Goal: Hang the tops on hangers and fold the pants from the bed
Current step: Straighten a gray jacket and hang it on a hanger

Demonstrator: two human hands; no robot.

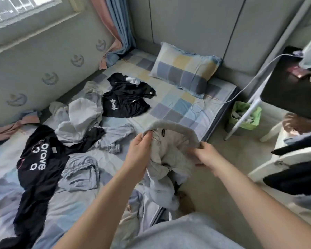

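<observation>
Grey garment (172, 153) hangs, its band pinched in left hand (139, 148) and right hand (206, 153) grips; black top (38, 177) reads "brave".

A home bedroom: checked bed (180, 105) with pillow (184, 69), curtain (118, 24) by window (16, 8).

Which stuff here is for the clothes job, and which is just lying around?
For the job: grey garment gripped by left hand and right hand; black "brave" top; black script top; blue-grey pants.
Just lying about: pillow; green bin; curtain.
</observation>
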